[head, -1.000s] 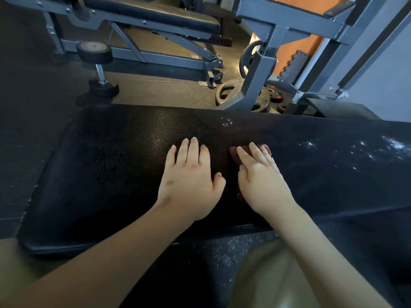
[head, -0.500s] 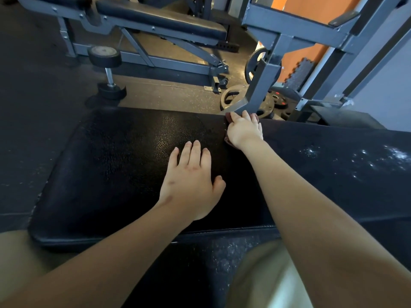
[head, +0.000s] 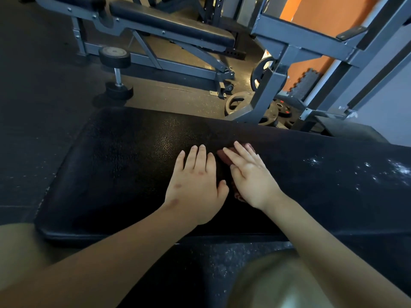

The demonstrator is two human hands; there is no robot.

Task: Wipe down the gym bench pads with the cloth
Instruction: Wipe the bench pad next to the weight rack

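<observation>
A wide black bench pad (head: 115, 174) lies across the view in front of me. My left hand (head: 195, 187) rests flat on it near the middle, fingers straight. Just to its right my right hand (head: 251, 176) presses a dark reddish cloth (head: 224, 157) onto the pad with straight fingers; only the cloth's edges show past the fingertips and under the palm. White specks (head: 378, 170) dot the pad's right part.
Beyond the pad an adjustable bench (head: 169, 25) on a grey frame stands on the dark floor, with a roller pad (head: 114, 56) at its left. A grey rack (head: 289, 54) and weight plates (head: 275, 112) are at the back right. My knee (head: 278, 283) is below.
My right hand slid the cloth out to the pad's far edge, then drew it back toward me beside the left hand. The left hand stayed in place.
</observation>
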